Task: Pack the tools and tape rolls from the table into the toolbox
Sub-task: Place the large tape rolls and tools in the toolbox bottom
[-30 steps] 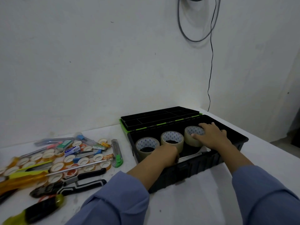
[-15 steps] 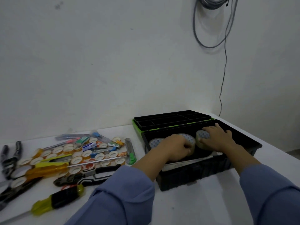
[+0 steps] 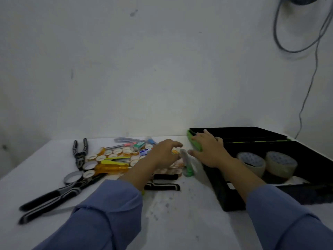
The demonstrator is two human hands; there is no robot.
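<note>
The black toolbox (image 3: 232, 199) with a green-edged lid stands open at the right, with two large clear tape rolls (image 3: 251, 160) upright inside. A heap of small tape rolls (image 3: 110, 152), pens and an orange-handled screwdriver (image 3: 111, 167) lies mid-table. A green utility knife (image 3: 187, 166) rests between the heap and the box. My left hand (image 3: 163, 154) hovers over the heap's right edge, fingers spread and empty. Over the toolbox's left corner, my right hand (image 3: 209, 150) lies flat and open, its thumb near the knife.
Black-handled pliers (image 3: 79, 150) lie at the heap's left; large black-handled cutters (image 3: 52, 197) stretch toward the near left. Another black-handled tool (image 3: 162, 181) lies under my left forearm. A white wall stands close behind, and a cable (image 3: 306, 98) hangs at the right.
Both hands have left the tape rolls inside the toolbox and moved left toward the heap on the table. The view has swung left, so the toolbox now sits at the right edge.
</note>
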